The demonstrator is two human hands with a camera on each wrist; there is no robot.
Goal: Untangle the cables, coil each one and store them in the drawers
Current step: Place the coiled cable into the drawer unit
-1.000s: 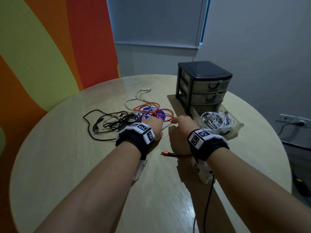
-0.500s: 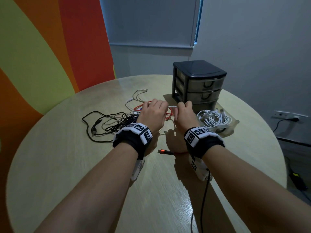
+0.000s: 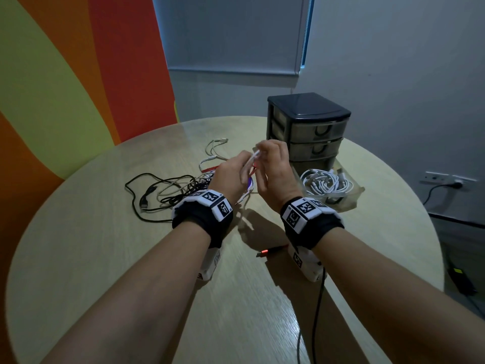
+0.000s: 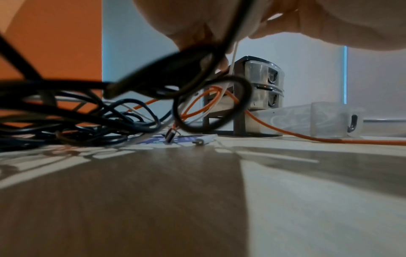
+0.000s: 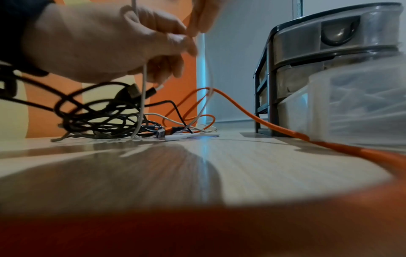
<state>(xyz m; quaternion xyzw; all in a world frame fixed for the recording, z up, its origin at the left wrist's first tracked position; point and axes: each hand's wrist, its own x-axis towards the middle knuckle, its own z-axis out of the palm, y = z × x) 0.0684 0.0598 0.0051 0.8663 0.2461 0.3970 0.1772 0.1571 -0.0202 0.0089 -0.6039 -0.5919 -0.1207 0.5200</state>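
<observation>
1. I'm pinching a white cable (image 3: pixel 253 160) with both my left hand (image 3: pixel 231 177) and right hand (image 3: pixel 275 174), raised just left of the drawer unit (image 3: pixel 307 127).
2. The black tangle (image 3: pixel 168 190) is lying farther left.

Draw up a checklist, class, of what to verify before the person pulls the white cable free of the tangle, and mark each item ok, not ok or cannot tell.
1. Both hands hold the white cable: ok. The left hand and right hand pinch it above the table.
2. White cable clear of the black cables: not ok. In the right wrist view it drops into the pile.
3. White cable clear of the orange cable: cannot tell. The two cross in the wrist views.
4. A drawer stands open: ok. The pulled-out drawer lies on the table beside the drawer unit.
5. Room left in that drawer: cannot tell. Coiled white cables already lie in it.
</observation>
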